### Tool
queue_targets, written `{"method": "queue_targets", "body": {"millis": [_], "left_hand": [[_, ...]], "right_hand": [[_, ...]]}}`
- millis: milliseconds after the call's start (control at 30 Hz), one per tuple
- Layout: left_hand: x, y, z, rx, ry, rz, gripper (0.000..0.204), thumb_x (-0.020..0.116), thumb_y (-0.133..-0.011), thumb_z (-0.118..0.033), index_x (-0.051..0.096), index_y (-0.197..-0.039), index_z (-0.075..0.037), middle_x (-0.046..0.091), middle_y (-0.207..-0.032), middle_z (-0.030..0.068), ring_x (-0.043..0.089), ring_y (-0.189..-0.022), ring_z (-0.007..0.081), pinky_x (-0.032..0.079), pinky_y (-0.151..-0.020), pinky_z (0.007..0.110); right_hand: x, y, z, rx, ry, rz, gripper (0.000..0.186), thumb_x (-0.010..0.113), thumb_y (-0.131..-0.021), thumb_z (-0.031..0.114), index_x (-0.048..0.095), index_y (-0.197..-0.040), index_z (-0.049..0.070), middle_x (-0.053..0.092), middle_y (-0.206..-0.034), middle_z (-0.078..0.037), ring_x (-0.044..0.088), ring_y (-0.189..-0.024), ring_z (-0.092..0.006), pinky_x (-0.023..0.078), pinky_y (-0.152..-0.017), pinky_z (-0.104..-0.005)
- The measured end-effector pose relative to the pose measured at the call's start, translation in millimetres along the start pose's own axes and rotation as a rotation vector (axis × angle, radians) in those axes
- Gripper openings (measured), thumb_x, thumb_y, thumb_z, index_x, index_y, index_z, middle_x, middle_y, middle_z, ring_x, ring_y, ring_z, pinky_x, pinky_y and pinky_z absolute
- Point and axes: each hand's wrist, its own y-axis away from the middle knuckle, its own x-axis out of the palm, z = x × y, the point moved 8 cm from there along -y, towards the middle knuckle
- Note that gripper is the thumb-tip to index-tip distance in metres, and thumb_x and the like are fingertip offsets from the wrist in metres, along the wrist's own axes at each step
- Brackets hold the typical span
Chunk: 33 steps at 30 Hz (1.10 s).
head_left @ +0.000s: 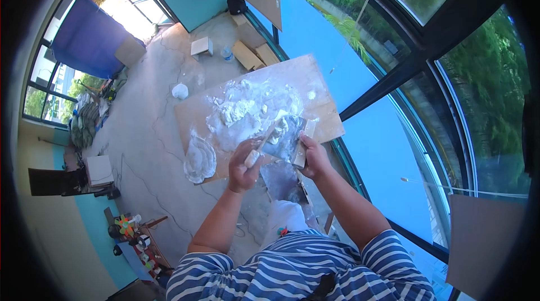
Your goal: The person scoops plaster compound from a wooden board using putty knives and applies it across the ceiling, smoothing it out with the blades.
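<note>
My left hand (pixel 244 167) is closed around the pale, smeared handle of a narrow putty knife (pixel 269 134), its blade pointing up and to the right. My right hand (pixel 315 157) grips the wooden back of a wide scraper (pixel 294 142), a flat metal blade with white putty (pixel 278 132) on it. The knife's tip lies close to that putty; whether it touches is hard to see. Beyond both hands, a large heap of white putty (pixel 239 111) covers much of a wooden board (pixel 326 116). A white, powdery bag-like thing (pixel 199 158) lies at the board's left edge.
Tall windows (pixel 388 126) run along the right. A small white lump (pixel 180 91), a white box (pixel 201 46) and cardboard (pixel 246 55) sit on the concrete floor (pixel 146 126). Cables cross the floor. Cluttered items (pixel 132 233) stand at the lower left, sacks (pixel 87 121) by the left wall.
</note>
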Motion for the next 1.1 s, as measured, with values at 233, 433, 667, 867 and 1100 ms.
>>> {"method": "queue_targets", "body": {"millis": [233,433,667,867,1100], "left_hand": [[60,-13,-62,0.442,-0.121,0.241,0.046,0.058,-0.070,-0.005,0.062,-0.116,0.000,0.063,-0.119,0.0191,0.059,-0.108,0.0371,0.045,-0.095,0.044],[142,-23,-111,0.597,-0.027,0.457,0.044,0.060,-0.069,-0.005,0.063,-0.112,0.000,0.064,-0.116,0.0190,0.060,-0.106,0.0368,0.046,-0.094,0.044],[243,7,-152,0.723,0.106,0.631,0.033,0.062,-0.074,-0.001,0.063,-0.108,-0.001,0.065,-0.112,0.0193,0.061,-0.104,0.0375,0.048,-0.090,0.044],[322,49,-181,0.877,0.157,0.849,0.028,0.063,-0.079,0.001,0.062,-0.107,-0.001,0.064,-0.104,0.0186,0.062,-0.097,0.0358,0.049,-0.087,0.041],[414,113,-178,-0.191,0.787,0.949,0.019,0.058,-0.092,-0.004,0.058,-0.109,0.006,0.064,-0.106,0.0069,0.059,-0.094,0.0132,0.047,-0.083,0.028]], "right_hand": [[7,95,73,-0.209,-0.088,-0.064,0.033,0.046,-0.101,0.027,0.050,-0.120,0.001,0.064,-0.105,-0.012,0.067,-0.089,-0.0236,0.057,-0.080,-0.0418],[-44,173,122,-0.493,-0.175,-0.128,0.032,0.047,-0.101,0.028,0.047,-0.124,0.006,0.062,-0.103,-0.009,0.065,-0.090,-0.0209,0.056,-0.081,-0.0394],[-112,284,145,-0.796,-0.380,-0.196,0.035,0.044,-0.102,0.030,0.049,-0.126,0.005,0.063,-0.110,-0.010,0.066,-0.095,-0.0233,0.055,-0.084,-0.0390],[-165,394,139,-1.054,-0.536,-0.211,0.037,0.044,-0.102,0.031,0.047,-0.129,0.007,0.061,-0.116,-0.010,0.064,-0.102,-0.0250,0.052,-0.091,-0.0418],[-243,488,94,-1.248,-0.760,-0.414,0.042,0.045,-0.101,0.036,0.045,-0.132,0.008,0.060,-0.118,-0.010,0.063,-0.107,-0.0258,0.050,-0.093,-0.0442]]}}
